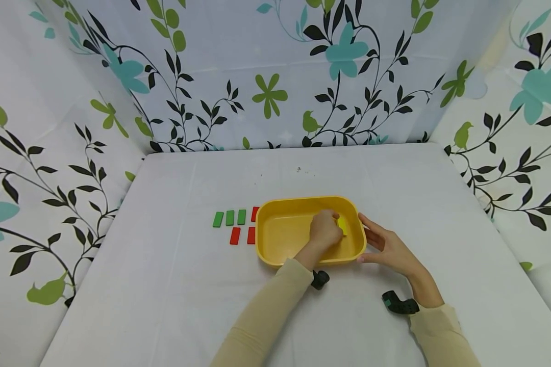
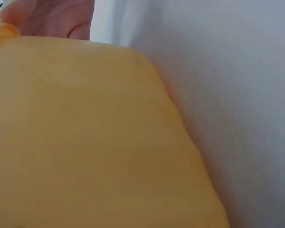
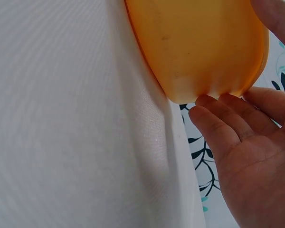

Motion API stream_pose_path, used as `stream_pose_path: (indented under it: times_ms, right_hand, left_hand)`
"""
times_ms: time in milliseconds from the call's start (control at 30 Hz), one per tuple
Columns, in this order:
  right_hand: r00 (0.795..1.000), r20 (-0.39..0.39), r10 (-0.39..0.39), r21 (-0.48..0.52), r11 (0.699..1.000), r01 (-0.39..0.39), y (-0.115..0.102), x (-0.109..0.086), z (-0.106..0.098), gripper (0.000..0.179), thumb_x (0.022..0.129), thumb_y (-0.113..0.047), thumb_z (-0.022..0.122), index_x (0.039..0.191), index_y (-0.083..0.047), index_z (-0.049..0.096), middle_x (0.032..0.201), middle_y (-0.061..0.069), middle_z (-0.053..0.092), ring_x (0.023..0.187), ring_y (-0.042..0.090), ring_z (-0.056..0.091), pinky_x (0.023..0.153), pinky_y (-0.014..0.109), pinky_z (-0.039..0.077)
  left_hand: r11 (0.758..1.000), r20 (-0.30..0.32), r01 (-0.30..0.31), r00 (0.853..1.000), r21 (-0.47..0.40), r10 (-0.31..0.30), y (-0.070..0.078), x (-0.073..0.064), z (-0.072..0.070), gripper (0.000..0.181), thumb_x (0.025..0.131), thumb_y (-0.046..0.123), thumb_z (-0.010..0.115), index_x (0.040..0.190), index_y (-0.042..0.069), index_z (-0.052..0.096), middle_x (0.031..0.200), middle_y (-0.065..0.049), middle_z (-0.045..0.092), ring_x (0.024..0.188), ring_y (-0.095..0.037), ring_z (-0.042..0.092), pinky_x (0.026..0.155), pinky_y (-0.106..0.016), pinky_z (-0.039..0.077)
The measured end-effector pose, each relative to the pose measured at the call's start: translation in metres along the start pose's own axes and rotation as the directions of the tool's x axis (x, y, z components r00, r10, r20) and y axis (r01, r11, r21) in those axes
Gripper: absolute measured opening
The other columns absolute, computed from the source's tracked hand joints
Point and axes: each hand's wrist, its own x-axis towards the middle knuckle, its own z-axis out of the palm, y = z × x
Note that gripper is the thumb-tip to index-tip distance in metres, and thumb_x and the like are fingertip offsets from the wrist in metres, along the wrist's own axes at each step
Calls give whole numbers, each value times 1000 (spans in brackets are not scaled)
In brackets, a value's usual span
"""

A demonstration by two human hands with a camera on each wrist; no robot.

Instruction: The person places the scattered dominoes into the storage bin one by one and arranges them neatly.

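Observation:
A yellow plastic tray (image 1: 280, 239) stands on the white-covered table. My left hand (image 1: 325, 230) reaches down into its right half, fingers curled at a bright yellow tile (image 1: 343, 226); the fingertips are partly hidden by the hand itself. Around the tray's right end, my right hand (image 1: 392, 250) grips with the thumb at the near corner and the fingers at the far one. The right wrist view shows its fingers (image 3: 218, 118) against the tray's outer wall (image 3: 204, 52). In the left wrist view the tray's side (image 2: 95, 133) hides most of the left hand.
Left of the tray lie several green tiles (image 1: 230, 218) in a row and red tiles (image 1: 235, 236), some right beside the tray's left wall. Patterned curtains (image 1: 271, 76) close in the table (image 1: 174, 285) at the back and sides.

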Motion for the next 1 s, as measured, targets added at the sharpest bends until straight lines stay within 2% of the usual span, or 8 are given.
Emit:
stream_pose_path:
  times_ms: [100,267,500,633,733,867,933,1000]
  right_hand:
    - [1000,-5,3,-2,1000,-3,1,0,0,95,80,-5,79,155,-3,21,160,23,19,138,18,43,99,9,39]
    - [1000,-8,7,-7,1000,-7,2,-1,0,95,80,-6,79,155,-4,21,160,22,20,138,28,42,99,9,39]
    - [1000,-2,-8,-2,1000,8,2,-1,0,95,80,-6,78,155,-4,21,160,23,19,138,14,44,99,9,39]
    - [1000,-4,-3,-4,1000,3,1,0,0,95,79,-6,79,155,-4,21,160,23,19,138,24,42,99,9,39]
    - [1000,-5,3,-7,1000,-3,0,0,0,95,79,-6,79,155,-4,21,160,23,19,138,30,41,99,9,39]
    - [1000,0,2,-4,1000,-2,0,0,0,94,80,-5,78,155,-3,21,160,24,19,137,33,41,99,9,39]
    - [1000,0,-1,2,1000,1,0,0,0,94,80,-4,78,155,-3,21,160,24,19,137,30,42,99,9,39]
    - [1000,-2,2,-2,1000,-2,-1,0,0,94,80,-4,78,155,-3,21,159,24,19,137,35,41,99,9,39]
  left_hand:
    - [1000,15,-7,1000,23,7,1,-2,0,41,80,3,71,121,5,68,113,-6,70,94,-20,60,90,-29,52]
    - [999,44,-19,999,48,17,3,-4,0,43,82,4,71,125,5,66,121,-7,68,98,-20,61,92,-28,52]
    - [999,74,-26,997,42,23,5,-5,0,43,84,2,68,126,6,65,125,-6,67,107,-20,59,99,-29,48]
    - [999,79,-27,997,40,24,4,-4,0,45,84,3,67,128,7,64,126,-5,66,111,-20,58,100,-31,47]
    - [999,62,-38,997,20,37,4,-5,-1,47,83,5,69,129,10,63,118,-4,68,104,-19,58,95,-29,49]
    - [986,6,-136,990,-94,138,5,-11,-8,44,86,10,72,129,13,63,104,-2,64,87,-13,56,77,-20,49]
    - [955,-26,-247,969,-166,246,4,-17,-17,43,86,11,73,128,12,62,104,-4,63,83,-11,58,70,-15,49]
    - [909,-48,-351,936,-223,349,4,-25,-32,44,87,11,72,129,9,61,106,-7,63,84,-11,60,68,-13,49]
